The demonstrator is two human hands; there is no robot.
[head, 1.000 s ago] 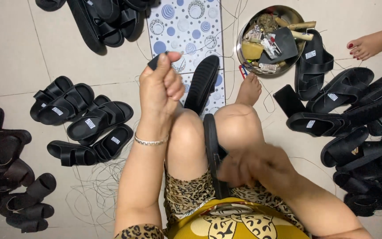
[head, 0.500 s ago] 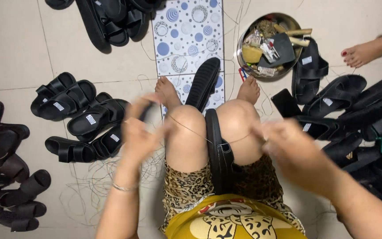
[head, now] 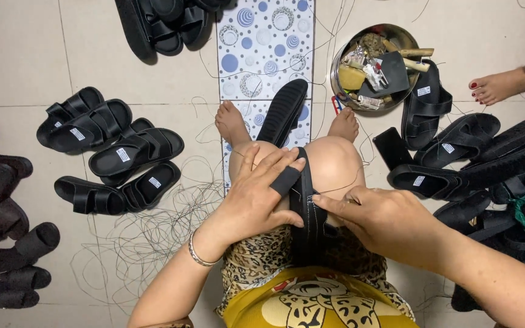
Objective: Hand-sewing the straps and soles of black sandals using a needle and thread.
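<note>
A black sandal (head: 313, 229) stands clamped on edge between my knees. My left hand (head: 256, 197) rests on my left knee and presses the sandal's side; a black sleeve covers its index finger. My right hand (head: 379, 220) pinches something small, likely a needle, at the sandal's stitched edge, and a thin thread (head: 341, 189) runs from it across my right knee. A second black sandal (head: 283, 112) lies on the floor between my feet.
Black sandals lie in groups at left (head: 116, 152), far left (head: 1, 231), top (head: 165, 21) and right (head: 451, 164). A metal bowl (head: 339, 56) of tools sits at upper right. Another person's foot (head: 499, 85) shows at right. Loose thread tangles (head: 153, 243) cover the tiled floor.
My left hand came down from its raised, thread-pulling position onto the sandal at my knee. My right hand moved back in to the sandal's edge.
</note>
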